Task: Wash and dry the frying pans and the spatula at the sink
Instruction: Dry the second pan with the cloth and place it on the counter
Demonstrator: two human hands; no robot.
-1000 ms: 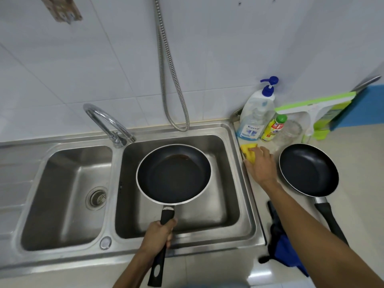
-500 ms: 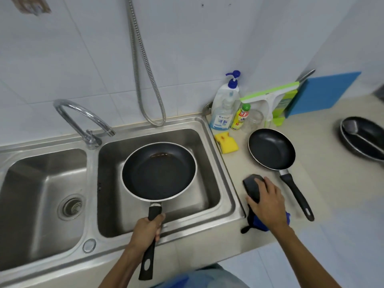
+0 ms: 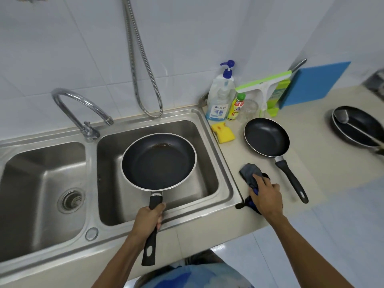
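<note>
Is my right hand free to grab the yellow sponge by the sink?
Probably not yet: the right hand is on the cloth. The path to the sponge looks clear.

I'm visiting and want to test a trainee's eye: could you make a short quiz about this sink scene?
1. True or false: the left hand holds the large pan over the right basin.
2. What lies under the right hand? A sponge, B dark cloth, C spatula.
3. What colour is the sponge beside the sink?

Key: 1 true; 2 B; 3 yellow.
</note>
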